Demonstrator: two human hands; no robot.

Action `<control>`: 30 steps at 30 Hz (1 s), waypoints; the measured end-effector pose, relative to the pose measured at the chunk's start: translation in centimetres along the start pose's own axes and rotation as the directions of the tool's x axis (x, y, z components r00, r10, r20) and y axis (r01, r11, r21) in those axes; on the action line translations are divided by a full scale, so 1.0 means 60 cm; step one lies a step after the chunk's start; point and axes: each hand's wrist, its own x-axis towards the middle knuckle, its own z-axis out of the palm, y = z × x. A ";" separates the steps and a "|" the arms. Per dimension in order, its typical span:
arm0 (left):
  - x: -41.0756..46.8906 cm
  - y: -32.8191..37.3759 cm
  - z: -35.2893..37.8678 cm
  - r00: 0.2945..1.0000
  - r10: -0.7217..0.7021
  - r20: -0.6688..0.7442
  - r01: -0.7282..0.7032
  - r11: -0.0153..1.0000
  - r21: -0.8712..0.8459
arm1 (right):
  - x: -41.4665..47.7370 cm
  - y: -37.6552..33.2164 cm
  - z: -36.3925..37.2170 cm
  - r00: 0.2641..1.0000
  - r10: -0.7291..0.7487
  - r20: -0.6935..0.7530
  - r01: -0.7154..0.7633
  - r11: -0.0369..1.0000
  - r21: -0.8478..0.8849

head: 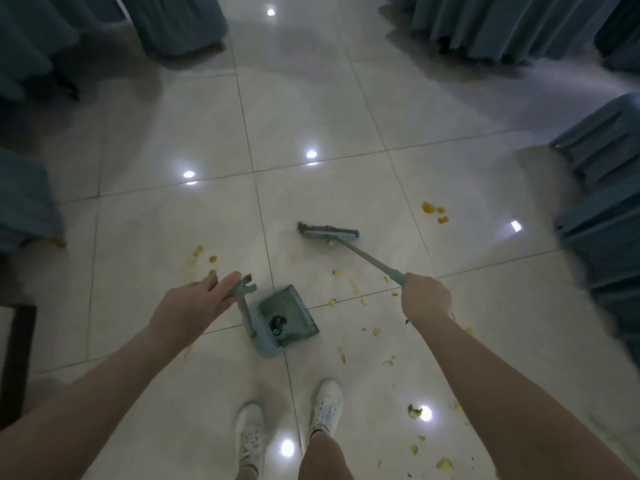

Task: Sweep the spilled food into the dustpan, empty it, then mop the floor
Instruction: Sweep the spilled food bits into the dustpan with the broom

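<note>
Floor (311,98): pale glossy tiles with dark joints, lamp glare in several spots.

Dustpan (294,315): blue-green, flat on the floor over a tile joint, just ahead of two white shoes (327,407). A dark clump (277,322) lies inside it by the comb teeth. Its long handle (244,306) rises steeply from the rear wall and tilts slightly.

Left hand (201,303): fingers straight, laid over the forked top of the dustpan handle and touching it, not curled round it.

Right hand (427,296): fist closed round the end of the broom shaft.

Broom (329,232): head down on the floor beyond the dustpan, apart from it. The shaft slopes back to the right hand.

Spilled food (360,292): small yellow bits, all on the tiles.
- A loose scatter between the dustpan and the right hand.
- One bit just beside the broom head.
- A cluster toward the right edge of the open floor, beyond the broom.
- A few bits toward the left edge, beyond the left hand.
- More near the floor's near right corner, right of the shoes.

Draped teal cloths (502,26) hang to the floor along its far, left and right edges.
</note>
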 end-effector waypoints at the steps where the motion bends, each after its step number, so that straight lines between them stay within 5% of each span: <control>1: 0.007 -0.001 0.000 1.000 -0.004 -0.018 0.004 1.000 0.007 | 0.017 0.001 0.007 0.998 -0.006 0.070 0.004 0.999 0.034; 5: 0.025 -0.005 -0.008 1.000 -0.015 -0.027 0.016 1.000 0.009 | 0.053 0.006 0.043 0.932 -0.089 0.353 -0.020 0.956 0.294; 8: 0.028 0.002 -0.006 0.999 -0.019 -0.038 0.020 1.000 0.013 | 0.051 0.003 0.070 0.948 -0.122 0.293 0.032 0.955 0.294; 21: -0.036 0.022 -0.017 0.991 0.124 -0.050 -0.121 0.991 0.060 | -0.185 0.185 0.132 0.968 -0.090 0.235 0.136 0.972 -0.191; 30: -0.084 0.023 -0.021 0.971 0.238 0.007 -0.238 0.965 0.113 | -0.411 0.292 0.159 0.967 0.056 0.249 0.042 0.927 -0.372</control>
